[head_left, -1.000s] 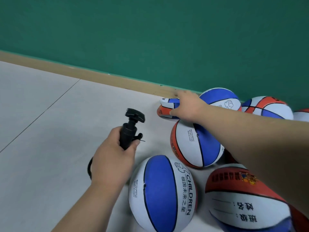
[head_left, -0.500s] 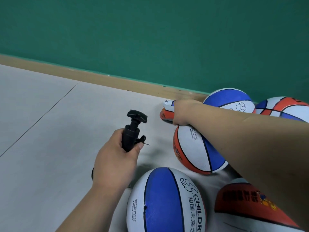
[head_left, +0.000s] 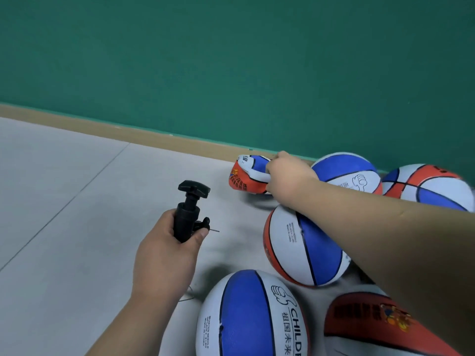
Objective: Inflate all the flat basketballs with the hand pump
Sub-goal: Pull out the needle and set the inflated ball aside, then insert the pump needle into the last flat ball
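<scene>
Flat basketball (head_left: 248, 176) — crumpled rubber in red, white and blue — is near the wall (head_left: 231, 60) at one o'clock from the black hand pump (head_left: 189, 214), gripped by the right hand (head_left: 288, 176). Left hand (head_left: 164, 253) wraps the pump's cylindrical barrel — T-handle up.

We find open floor (head_left: 77, 227) left of the flat basketball (head_left: 246, 176) and just nearer us, where a hand passes freely. Right of it, round basketballs (head_left: 303, 245) crowd together — behind it stands the wall (head_left: 231, 73).
</scene>
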